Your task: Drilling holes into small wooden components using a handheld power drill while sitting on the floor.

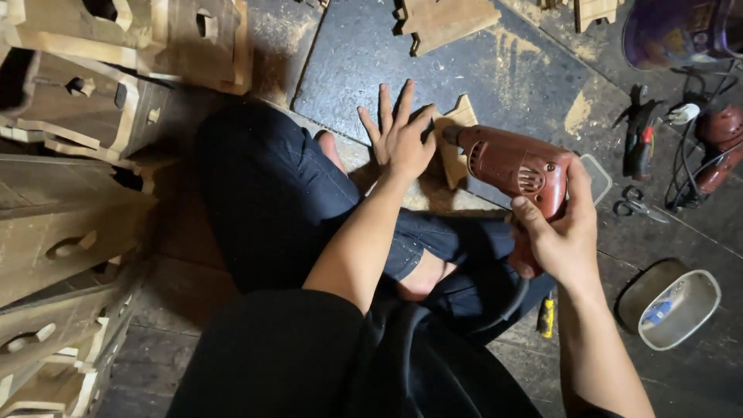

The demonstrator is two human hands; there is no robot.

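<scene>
Gripping: the right hand (563, 236) is closing its grip around the handle of a reddish-brown electric drill (517, 166), fingers wrapped, thumb along the back of the housing. The drill is lying level, its nose pointing left at a small notched wooden piece (453, 143) on the dark floor mat (495, 77).

Left hand (400, 133): holding nothing, its grip spread wide and flat, pressing the wooden piece down at its left edge, fingertips close beside the drill's nose.

Handling, as judged: the drill is looking rigid and fairly heavy, best taken by the handle, its cord (507, 306) trailing down across the lap. The wooden piece is looking thin, stiff and light, likely to shift unless pinned from above.

Surroundings: crossed legs in dark trousers (271, 193) are sitting just behind the work. Stacked wooden boxes (70, 193) with cut-out slots are crowding the left side. More wood cut-outs (445, 19) are lying at the far edge of the mat. To the right, well apart: pliers (639, 139), scissors (638, 205), tangled cables, a second reddish tool (721, 143), and a pale oval tub (679, 308).
</scene>
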